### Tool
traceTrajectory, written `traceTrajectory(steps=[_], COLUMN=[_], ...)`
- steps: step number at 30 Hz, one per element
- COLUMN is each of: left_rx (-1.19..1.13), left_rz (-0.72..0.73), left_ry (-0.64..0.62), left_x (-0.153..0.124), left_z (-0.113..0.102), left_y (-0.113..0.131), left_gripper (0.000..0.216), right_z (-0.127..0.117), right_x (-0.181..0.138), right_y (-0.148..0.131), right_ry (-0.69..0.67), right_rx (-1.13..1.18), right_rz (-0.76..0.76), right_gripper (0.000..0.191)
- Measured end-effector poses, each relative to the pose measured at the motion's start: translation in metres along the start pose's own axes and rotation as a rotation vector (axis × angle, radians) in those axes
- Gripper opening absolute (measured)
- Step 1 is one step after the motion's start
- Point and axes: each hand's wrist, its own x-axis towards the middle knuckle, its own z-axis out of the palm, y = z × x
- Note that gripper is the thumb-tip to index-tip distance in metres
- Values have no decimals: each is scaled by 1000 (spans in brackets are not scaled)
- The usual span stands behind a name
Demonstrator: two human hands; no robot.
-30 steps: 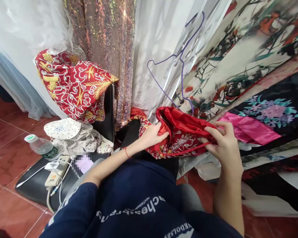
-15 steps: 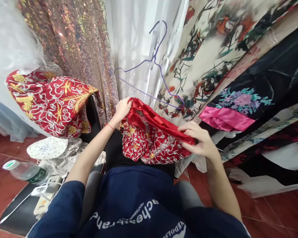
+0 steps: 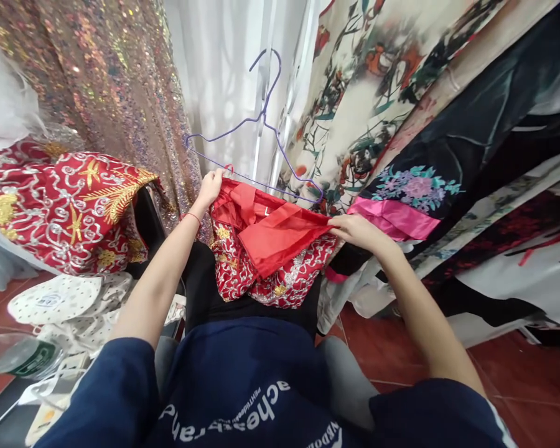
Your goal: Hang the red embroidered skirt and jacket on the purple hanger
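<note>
You've got the red garment (image 3: 271,249) by its upper edge, left hand (image 3: 212,185) and right hand (image 3: 360,233) pinching opposite ends, near the hanger (image 3: 263,116); slick-looking lining (image 3: 261,239) could slip a light pinch and drop one side.

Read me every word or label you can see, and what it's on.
"ach…bra…" and "NEDO…": navy shirt; its smaller print is unreadable.
Possibly "L": white mark inside the red garment.
Too blurred: bottle's green label, white dotted cloth's emblem.
</note>
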Motion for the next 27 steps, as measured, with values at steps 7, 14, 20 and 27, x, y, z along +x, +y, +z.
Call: traceTrajectory(steps=[7,14,20,27], left_rx=[-601,-598,-527,-556], left_rz=[-112,-101,-36,-50], left_ry=[-43,-198,-231,-166], left_x=[-1,-24,-36,-69], left_z=[21,15,15,18], left_y=[12,4,8,18], left_gripper=[23,25,32,24], right_z=[-5,-34,-57,-65], right_x=[30,47,66,114], right_y=[39,58,43,1], right_ry=[116,157,294,441], right_rx=[-74,46,82,172], right_rz=[19,19,58,13], right_gripper=[22,19,21,23])
